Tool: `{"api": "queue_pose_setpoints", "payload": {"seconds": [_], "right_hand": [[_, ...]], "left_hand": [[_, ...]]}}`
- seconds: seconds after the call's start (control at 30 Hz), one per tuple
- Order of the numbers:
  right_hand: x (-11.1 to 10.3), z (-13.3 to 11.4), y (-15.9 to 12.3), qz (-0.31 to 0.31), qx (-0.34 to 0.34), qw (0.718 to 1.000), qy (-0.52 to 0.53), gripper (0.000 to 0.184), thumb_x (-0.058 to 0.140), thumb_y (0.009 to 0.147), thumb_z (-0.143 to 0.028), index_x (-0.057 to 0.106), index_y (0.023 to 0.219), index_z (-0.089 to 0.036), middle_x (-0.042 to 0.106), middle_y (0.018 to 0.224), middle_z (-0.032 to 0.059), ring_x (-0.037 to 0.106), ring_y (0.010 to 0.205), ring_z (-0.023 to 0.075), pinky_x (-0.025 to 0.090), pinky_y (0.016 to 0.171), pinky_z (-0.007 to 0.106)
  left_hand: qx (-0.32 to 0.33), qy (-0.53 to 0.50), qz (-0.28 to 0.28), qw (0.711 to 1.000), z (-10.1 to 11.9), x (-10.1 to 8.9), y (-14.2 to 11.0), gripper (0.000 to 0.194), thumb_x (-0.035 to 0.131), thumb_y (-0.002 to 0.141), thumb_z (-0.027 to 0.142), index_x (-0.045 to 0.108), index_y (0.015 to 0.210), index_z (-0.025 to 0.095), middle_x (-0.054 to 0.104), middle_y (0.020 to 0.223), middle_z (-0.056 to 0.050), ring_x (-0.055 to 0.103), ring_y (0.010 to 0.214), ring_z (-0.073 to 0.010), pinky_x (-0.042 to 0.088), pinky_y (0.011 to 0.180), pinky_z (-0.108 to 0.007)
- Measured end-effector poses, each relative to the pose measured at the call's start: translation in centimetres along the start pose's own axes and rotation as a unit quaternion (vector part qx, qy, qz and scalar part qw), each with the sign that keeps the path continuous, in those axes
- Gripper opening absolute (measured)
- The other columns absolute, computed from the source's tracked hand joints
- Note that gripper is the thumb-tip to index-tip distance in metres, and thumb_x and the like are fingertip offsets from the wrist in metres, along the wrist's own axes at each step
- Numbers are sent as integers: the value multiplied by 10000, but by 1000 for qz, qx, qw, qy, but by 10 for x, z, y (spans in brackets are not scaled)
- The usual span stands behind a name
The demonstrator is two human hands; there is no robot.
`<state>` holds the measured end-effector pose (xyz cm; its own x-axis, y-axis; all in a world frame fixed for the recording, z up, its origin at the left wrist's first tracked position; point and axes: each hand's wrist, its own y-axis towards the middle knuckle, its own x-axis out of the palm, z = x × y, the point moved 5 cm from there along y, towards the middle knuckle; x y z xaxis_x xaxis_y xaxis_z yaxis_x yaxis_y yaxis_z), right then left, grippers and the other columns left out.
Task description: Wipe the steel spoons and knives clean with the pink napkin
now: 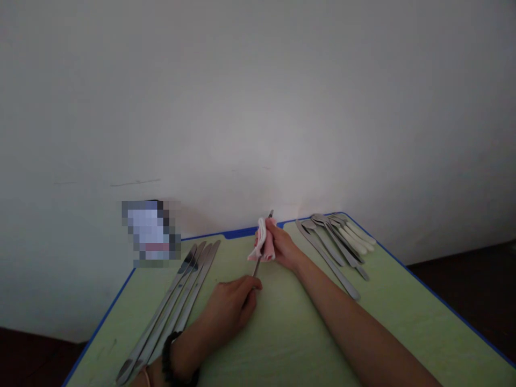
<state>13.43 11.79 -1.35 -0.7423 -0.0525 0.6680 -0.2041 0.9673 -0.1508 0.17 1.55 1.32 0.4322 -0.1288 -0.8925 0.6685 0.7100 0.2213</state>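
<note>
My left hand (pixel 231 306) is closed round the lower end of a slim metal table knife (pixel 256 267), its fingers curled in. The knife points up and away from me, its far tip showing beyond a pink-and-white cloth (pixel 266 244). That cloth is folded round the knife's middle, which it hides. My right hand (pixel 284 247) is closed on the cloth, pressing it about the knife. Left of my left hand lie several long metal table knives (pixel 189 287), side by side. Several spoons and other cutlery (pixel 332 242) lie fanned out right of my right hand.
A green table (pixel 282 344) with a blue rim stands against a grey-white wall (pixel 258 107). At its far left corner is a blurred-out phone-like object (pixel 149 231). Some cutlery with cream handles (pixel 355 236) lies near the right edge. Dark floor (pixel 475 285) shows beyond.
</note>
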Motion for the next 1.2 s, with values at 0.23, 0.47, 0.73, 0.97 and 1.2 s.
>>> {"api": "queue_pose_setpoints", "payload": {"seconds": [0.23,0.47,0.73,0.97,1.2], "right_hand": [[-3,3,1,19,13,999,26,308,642,779,-452,573,697,-164,603,575,-4,555,516,121,475,526,245],[-5,-13,-3,22,0,989,147,423,442,831,-555,629,862,-177,702,762,71,657,686,212,539,614,364],[10,0,-5,-26,46,994,94,213,457,814,-198,624,930,-135,705,766,65,665,710,183,538,675,315],[-11,-10,0,106,-18,985,137,155,479,817,-230,612,782,-161,661,648,26,610,581,161,509,563,283],[-14,-26,2,50,-77,974,209,283,480,822,-346,442,575,-211,402,425,-66,361,364,79,330,391,202]], "left_hand": [[-13,-9,-3,1000,0,-1,2,213,396,871,161,590,949,202,695,821,-18,656,703,-171,474,666,-257],[-9,20,-33,999,3,0,1,254,410,827,129,609,967,200,713,830,-24,673,740,-185,481,690,-270],[-48,30,-24,998,-1,-1,4,280,410,840,130,624,1003,206,720,796,-24,679,675,-183,488,662,-268],[2,88,-47,995,2,6,3,286,424,829,100,606,1029,195,726,891,-39,691,770,-190,512,707,-271],[19,119,-45,992,3,10,0,331,422,837,87,585,1099,206,729,978,-50,697,817,-192,528,723,-280]]}}
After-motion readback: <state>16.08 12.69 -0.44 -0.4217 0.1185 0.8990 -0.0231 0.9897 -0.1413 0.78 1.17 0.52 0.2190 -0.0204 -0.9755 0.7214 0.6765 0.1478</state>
